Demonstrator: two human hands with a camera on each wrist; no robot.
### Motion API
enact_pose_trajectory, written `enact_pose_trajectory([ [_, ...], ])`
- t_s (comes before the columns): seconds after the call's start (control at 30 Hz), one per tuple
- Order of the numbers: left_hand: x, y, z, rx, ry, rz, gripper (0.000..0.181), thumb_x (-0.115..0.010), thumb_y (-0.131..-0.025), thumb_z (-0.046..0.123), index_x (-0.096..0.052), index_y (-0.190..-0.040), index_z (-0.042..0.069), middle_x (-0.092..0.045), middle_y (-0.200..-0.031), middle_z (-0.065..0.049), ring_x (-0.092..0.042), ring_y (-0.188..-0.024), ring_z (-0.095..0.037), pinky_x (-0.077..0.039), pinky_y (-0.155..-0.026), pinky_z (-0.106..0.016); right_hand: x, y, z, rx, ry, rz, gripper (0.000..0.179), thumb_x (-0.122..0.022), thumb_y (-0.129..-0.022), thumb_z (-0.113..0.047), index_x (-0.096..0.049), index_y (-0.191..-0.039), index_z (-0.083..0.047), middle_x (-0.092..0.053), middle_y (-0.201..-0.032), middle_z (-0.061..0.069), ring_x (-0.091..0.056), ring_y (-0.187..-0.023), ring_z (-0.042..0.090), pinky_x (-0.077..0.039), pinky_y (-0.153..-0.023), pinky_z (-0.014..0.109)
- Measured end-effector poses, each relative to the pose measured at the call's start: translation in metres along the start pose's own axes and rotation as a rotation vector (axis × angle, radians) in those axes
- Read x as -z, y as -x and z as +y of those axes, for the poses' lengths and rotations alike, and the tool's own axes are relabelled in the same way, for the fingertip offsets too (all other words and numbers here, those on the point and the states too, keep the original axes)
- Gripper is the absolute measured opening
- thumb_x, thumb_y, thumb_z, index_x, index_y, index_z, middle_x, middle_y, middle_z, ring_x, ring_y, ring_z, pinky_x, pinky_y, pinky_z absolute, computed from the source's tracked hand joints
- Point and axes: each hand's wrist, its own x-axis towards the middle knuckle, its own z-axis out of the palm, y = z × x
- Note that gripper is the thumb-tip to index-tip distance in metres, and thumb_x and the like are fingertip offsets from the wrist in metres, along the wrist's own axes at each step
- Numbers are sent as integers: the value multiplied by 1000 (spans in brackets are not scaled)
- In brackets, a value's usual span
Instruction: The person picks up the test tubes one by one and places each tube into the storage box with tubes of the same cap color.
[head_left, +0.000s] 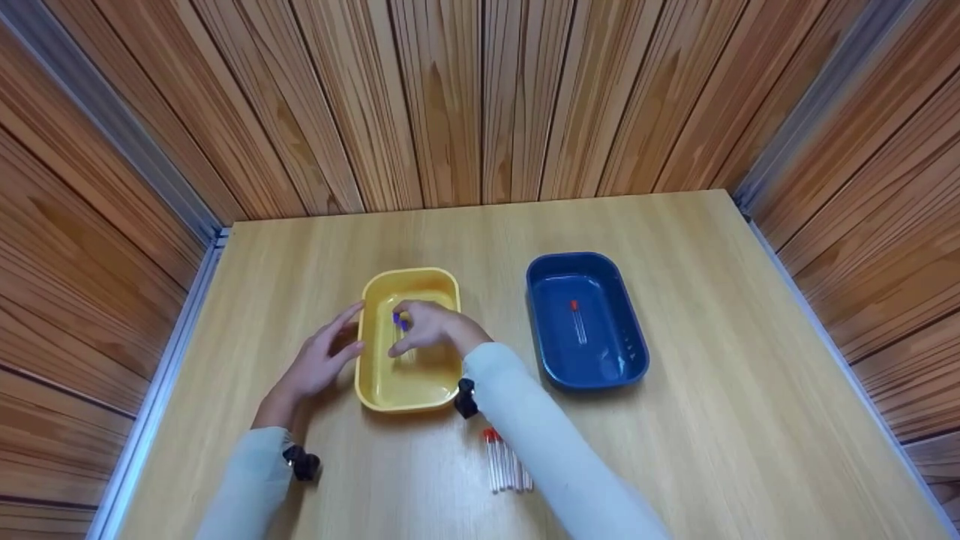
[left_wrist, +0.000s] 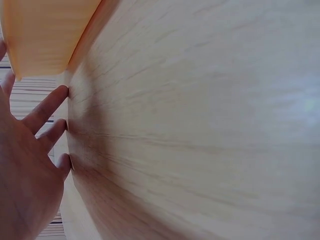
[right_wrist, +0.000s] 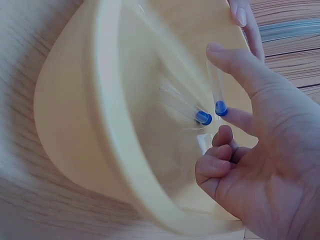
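Inside the yellow basin (head_left: 409, 405) lie two clear test tubes with blue caps; one blue-capped tube (right_wrist: 182, 105) rests on the basin floor, another tube (right_wrist: 217, 90) shows between the spread thumb and index finger of my right hand (head_left: 431, 326). That hand reaches in over the basin's right rim, its thumb and index finger wide apart and the other fingers bent; no grip on the tube is plain. My left hand (head_left: 324, 358) touches the basin's left outer wall with fingers extended.
To the right stands a blue basin (head_left: 540, 315) with one red-capped test tube (head_left: 578, 324) in it. Several red-capped test tubes (head_left: 501, 465) lie side by side near the front, partly under the right sleeve. Wood-patterned walls (head_left: 450, 105) enclose the table.
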Motion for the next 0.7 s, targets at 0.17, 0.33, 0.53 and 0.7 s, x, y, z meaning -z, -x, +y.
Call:
enact_pose_trajectory([
  [0.17, 0, -1, -1, -14, 8, -4, 70, -62, -117, 37, -31, -179, 32, -55, -173, -20, -46, -165, -46, -26, -137, -76, -2, -1, 0, -27, 37, 5, 89, -87, -98, -37, -46, -170, -4, -55, -172, 19, -49, -164, 35, -36, -140, 47],
  [0.33, 1, 0, -1, -17, 9, -3, 69, -60, -118, 38, -31, -179, 32, -55, -173, -21, -45, -165, -48, -25, -136, -78, -5, -2, -2, -57, 78, 17, 88, -87, -99, -38, -47, -170, -5, -56, -172, 18, -50, -164, 35, -36, -141, 45],
  [0.53, 1, 1, -1, -10, 9, -3, 70, -61, -117, 39, -31, -179, 32, -56, -171, -21, -47, -165, -47, -27, -137, -76, -9, -5, -3, -101, 96, 23, 86, -88, -99, -37, -47, -170, -11, -60, -168, 14, -55, -159, 33, -42, -137, 46],
  [0.7, 1, 1, -1, -17, 10, 5, 69, -62, -117, 36, -32, -179, 30, -57, -170, -23, -48, -163, -48, -28, -136, -76, -11, -3, -5, -131, 110, 29, 87, -91, -96, -37, -49, -169, -16, -61, -166, 13, -56, -157, 32, -44, -135, 47],
])
